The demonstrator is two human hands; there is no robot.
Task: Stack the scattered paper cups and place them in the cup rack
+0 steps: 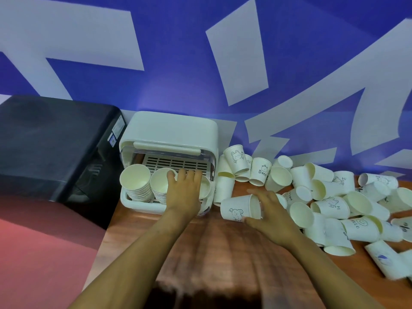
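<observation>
The cup rack point(171, 139), a cream box with its clear front flap lifted, stands at the desk's point(200, 241) left end against the blue wall, and it holds three stacks side by side: a tall left stack point(136, 181), a middle stack point(159, 182), and a third stack point(205, 188) at the right, mostly hidden. The left hand point(184, 190) reaches into the rack with its fingers curled over the top of the third stack, apparently gripping it, thumb touching the middle stack's rim. The right hand point(270, 214) is spread wide around a bear-printed cup point(240, 208) lying on its side just right of the rack, fingers over its mouth and thumb below; whether it has closed on the cup I cannot tell, since the hand is blurred. The loose cups point(334, 197) lie heaped along the desk's back edge and out to its right end, many tipped over and leaning on each other. The main risk, as I judge it, is in the rack: the stacks stand tilted and touching, so a sideways nudge from the left hand could tip the middle one against its neighbour. On the right, a hasty grab could crush the thin cup wall or send nearby cups rolling off the front edge.
</observation>
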